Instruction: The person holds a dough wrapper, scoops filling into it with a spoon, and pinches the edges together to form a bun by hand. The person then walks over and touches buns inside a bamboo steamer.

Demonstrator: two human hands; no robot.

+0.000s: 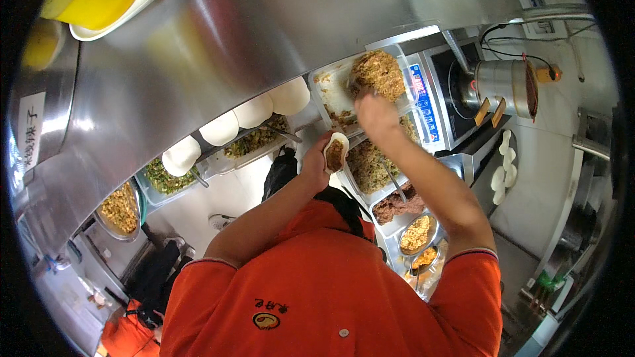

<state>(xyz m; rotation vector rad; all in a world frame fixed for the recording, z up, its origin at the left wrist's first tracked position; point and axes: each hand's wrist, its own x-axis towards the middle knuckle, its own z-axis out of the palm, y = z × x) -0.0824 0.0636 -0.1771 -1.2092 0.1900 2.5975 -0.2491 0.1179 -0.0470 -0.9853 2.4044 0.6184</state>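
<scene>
In my left hand (315,163) rests a cupped white dough wrapper (344,140) with brown minced filling (335,154) in its hollow. My right hand (378,113) is over a clear plastic tub (342,96), its fingers curled around what looks like a small metal filling tool, mostly hidden and blurred. A large mound of brown minced filling (379,74) sits in the far right part of this tub, just beyond my fingers. Smears of filling cling to the tub's bare left side. Close below stands a tub of greenish-brown chopped filling (369,166) with a metal handle (394,181) sticking out.
Several white dough pieces (253,110) line the steel ledge (278,25). More filling tubs (168,178) stand at left. Right are an induction cooker (454,72) with a steel pot (501,88), a blue control panel (423,101) and reddish filling (399,203). Another person (131,329) is lower left.
</scene>
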